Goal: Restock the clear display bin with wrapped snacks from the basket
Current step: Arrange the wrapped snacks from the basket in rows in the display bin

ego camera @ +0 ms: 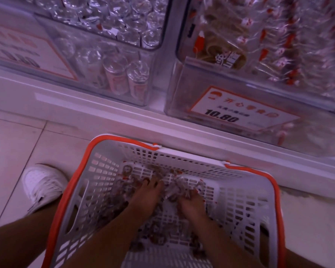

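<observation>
Both hands are working down inside the white basket point(108, 171) with the orange rim, sitting on the floor tiles just in front of the shelf base. The left hand point(143, 198) is lying with fingers spread and fairly straight over the wrapped snacks point(112, 192) scattered on the basket bottom, pressing or raking rather than closing on anything. The right hand point(190, 204) is curling its fingers round a clump of wrapped snacks, crinkly clear wrappers bunching up above the knuckles. The clear display bin point(184, 88) with the orange price card point(244, 111) reading 10.80 is sitting on the shelf above and to the right, already holding similar red-and-white wrapped pieces toward its back, its front part looking low. A neighbouring bin point(149, 78) on the left is holding silvery foil-topped tubes. A white sneaker point(43, 182) is showing beside the basket on the left. Judging by the look, the snacks are small, light and individually wrapped in slick, crackly film, so they are likely slipping apart when pinched singly; scooping a loose handful from underneath, both hands cupping together, seems the surer hold. They probably tolerate squeezing, though hard crushing could break the contents. Many pieces are lying in the basket, so restocking seems far from finished.
</observation>
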A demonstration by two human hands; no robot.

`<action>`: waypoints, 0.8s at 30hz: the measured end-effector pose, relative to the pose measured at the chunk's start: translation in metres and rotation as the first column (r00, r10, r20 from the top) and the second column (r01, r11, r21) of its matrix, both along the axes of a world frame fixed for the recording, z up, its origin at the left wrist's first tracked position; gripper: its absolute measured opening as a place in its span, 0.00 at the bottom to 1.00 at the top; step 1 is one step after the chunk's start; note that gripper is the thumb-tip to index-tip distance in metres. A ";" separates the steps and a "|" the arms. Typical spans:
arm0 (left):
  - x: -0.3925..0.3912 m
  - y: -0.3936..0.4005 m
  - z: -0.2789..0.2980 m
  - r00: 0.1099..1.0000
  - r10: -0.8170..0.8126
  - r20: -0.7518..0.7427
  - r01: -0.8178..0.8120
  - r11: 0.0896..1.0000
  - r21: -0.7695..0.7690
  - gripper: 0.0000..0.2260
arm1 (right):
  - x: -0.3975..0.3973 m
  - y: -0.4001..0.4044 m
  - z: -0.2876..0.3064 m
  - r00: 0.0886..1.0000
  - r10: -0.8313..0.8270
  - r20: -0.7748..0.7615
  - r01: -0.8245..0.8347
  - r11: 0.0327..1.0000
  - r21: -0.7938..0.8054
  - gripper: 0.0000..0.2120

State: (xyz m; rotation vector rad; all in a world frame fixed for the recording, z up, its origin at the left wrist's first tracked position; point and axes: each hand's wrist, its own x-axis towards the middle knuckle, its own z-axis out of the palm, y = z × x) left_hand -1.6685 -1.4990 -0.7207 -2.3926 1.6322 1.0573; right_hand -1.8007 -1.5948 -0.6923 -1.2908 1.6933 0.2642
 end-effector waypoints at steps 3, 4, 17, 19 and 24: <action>0.015 0.008 0.005 0.998 0.059 0.014 -0.058 0.998 -0.017 0.28 | 0.023 -0.004 -0.009 0.988 0.066 -0.137 -0.092 0.977 -0.193 0.17; 0.023 0.013 0.007 0.996 0.083 0.043 -0.082 0.996 -0.024 0.27 | 0.034 -0.002 -0.014 0.981 0.078 -0.177 -0.112 0.975 -0.191 0.21; 0.044 0.013 0.011 0.744 0.589 -0.315 -0.636 0.769 -0.062 0.15 | 0.045 0.013 -0.010 0.900 0.436 0.006 -0.431 0.891 -0.143 0.27; 0.044 0.001 0.025 0.471 0.775 -0.421 -0.828 0.553 0.092 0.07 | 0.039 0.004 0.010 0.965 0.222 0.136 -0.220 0.975 -0.031 0.15; 0.046 -0.018 0.098 -0.058 0.808 -0.586 -0.840 0.277 0.466 0.14 | 0.036 -0.013 0.085 0.850 -0.343 0.401 0.186 0.906 0.381 0.07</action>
